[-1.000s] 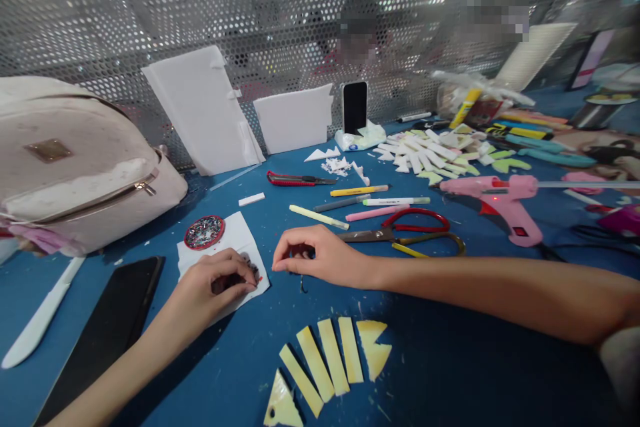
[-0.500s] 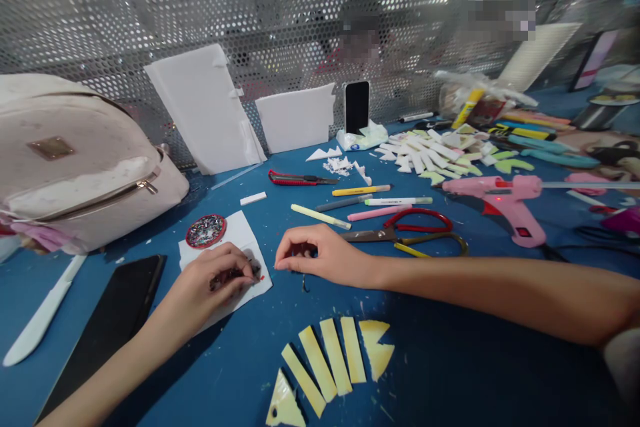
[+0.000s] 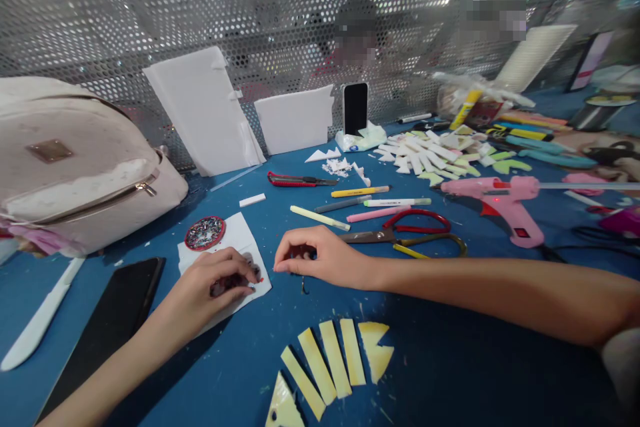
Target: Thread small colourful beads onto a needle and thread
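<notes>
My left hand (image 3: 216, 278) rests over a white sheet of paper (image 3: 247, 233), thumb and forefinger curved and slightly apart. Beside its fingertips on the sheet are a dark smudge and a tiny red bit (image 3: 261, 279). Just to the right, my right hand (image 3: 320, 253) is closed in a pinch; what its fingertips hold is too small to make out. A small dark hook-shaped piece (image 3: 304, 285) shows under that hand, and I cannot tell whether it hangs or lies. A round red-rimmed dish of glittery bits (image 3: 205, 233) sits at the sheet's upper edge.
Yellow foam pieces (image 3: 325, 360) lie in a fish-like row in front. Scissors (image 3: 370, 236), markers (image 3: 323, 218), a red cutter (image 3: 300, 179) and a pink glue gun (image 3: 500, 197) lie beyond. A backpack (image 3: 90, 160) and a black phone (image 3: 107, 327) are left; foam scraps (image 3: 425, 153) are piled behind.
My left thumb and forefinger have parted a little near the dark smudge. My right hand keeps its pinch in nearly the same place. The view has shifted slightly.
</notes>
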Available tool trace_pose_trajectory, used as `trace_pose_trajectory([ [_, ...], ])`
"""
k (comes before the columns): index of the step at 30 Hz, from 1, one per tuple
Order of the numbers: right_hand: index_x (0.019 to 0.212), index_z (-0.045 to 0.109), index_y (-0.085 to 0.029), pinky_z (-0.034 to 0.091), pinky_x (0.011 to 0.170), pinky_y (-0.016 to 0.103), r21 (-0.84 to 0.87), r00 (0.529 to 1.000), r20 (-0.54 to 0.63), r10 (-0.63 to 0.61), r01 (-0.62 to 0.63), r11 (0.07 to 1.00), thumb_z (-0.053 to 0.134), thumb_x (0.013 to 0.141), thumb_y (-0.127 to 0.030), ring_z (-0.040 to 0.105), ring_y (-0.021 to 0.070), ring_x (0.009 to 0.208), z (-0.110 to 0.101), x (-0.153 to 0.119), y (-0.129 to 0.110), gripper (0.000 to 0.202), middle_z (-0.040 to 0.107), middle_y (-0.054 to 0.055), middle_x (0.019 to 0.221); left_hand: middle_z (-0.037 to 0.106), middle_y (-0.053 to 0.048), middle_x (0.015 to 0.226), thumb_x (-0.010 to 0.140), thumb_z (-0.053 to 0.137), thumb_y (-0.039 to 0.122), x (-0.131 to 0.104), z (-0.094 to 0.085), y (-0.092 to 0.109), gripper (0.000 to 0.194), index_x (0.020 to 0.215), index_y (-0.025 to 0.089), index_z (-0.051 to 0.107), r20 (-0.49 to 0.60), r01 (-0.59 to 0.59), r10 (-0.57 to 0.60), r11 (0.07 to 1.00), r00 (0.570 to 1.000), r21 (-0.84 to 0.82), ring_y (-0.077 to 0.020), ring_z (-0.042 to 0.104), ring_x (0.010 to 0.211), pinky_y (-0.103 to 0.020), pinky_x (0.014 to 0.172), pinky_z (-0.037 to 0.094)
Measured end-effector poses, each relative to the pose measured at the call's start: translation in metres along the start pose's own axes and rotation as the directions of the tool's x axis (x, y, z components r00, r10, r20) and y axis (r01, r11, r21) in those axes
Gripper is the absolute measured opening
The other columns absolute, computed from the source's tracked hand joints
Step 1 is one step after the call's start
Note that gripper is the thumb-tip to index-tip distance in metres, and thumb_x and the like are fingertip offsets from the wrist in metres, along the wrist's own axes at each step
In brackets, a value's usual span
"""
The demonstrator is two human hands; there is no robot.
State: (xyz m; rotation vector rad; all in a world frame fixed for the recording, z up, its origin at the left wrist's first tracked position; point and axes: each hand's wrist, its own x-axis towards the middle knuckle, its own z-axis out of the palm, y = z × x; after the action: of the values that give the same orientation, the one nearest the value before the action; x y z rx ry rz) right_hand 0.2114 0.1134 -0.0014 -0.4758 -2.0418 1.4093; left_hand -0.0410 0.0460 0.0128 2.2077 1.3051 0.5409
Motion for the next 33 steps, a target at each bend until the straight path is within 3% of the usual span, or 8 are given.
trace_pose_trajectory([
  [14, 0.087, 0.072, -0.016, 0.043, 0.063, 0.023, -0.002, 1.000, 0.006, -0.007, 0.007, 1.000, 0.071, 0.092, -0.035, 0.053, 0.0109, 0.066, -0.001, 0.000, 0.000, 0.019, 0.064, 0.000, 0.079, 0.072, -0.003, 0.089, 0.091, 0.062, 0.029, -0.002, 0.007, -0.003, 0.014, 0.085, 0.023, 0.073, -0.047, 0.090, -0.090, 0.996, 0.995, -0.012, -0.0191, 0.065, 0.079, -0.030, 0.075, 0.049],
  [28, 0.088, 0.072, -0.016, 0.043, 0.063, 0.023, 0.000, 1.000, 0.016, 0.003, -0.003, 1.000, 0.071, 0.092, -0.037, 0.053, 0.0115, 0.067, -0.001, -0.001, 0.000, 0.021, 0.065, 0.001, 0.079, 0.073, -0.004, 0.092, 0.091, 0.064, 0.029, -0.002, 0.000, -0.008, 0.011, 0.088, 0.023, 0.074, -0.013, 0.048, -0.047, 0.997, 0.999, 0.057, -0.0202, 0.066, 0.084, -0.032, 0.079, 0.051],
  [33, 0.087, 0.072, -0.015, 0.042, 0.063, 0.023, 0.005, 1.000, 0.008, 0.005, -0.005, 1.000, 0.071, 0.091, -0.034, 0.052, 0.0108, 0.066, 0.000, -0.001, -0.001, 0.019, 0.065, 0.001, 0.079, 0.073, -0.004, 0.090, 0.091, 0.062, 0.029, -0.003, 0.004, -0.007, 0.014, 0.085, 0.023, 0.073, -0.047, 0.069, -0.067, 0.996, 0.997, 0.052, -0.0192, 0.066, 0.080, -0.030, 0.075, 0.051],
])
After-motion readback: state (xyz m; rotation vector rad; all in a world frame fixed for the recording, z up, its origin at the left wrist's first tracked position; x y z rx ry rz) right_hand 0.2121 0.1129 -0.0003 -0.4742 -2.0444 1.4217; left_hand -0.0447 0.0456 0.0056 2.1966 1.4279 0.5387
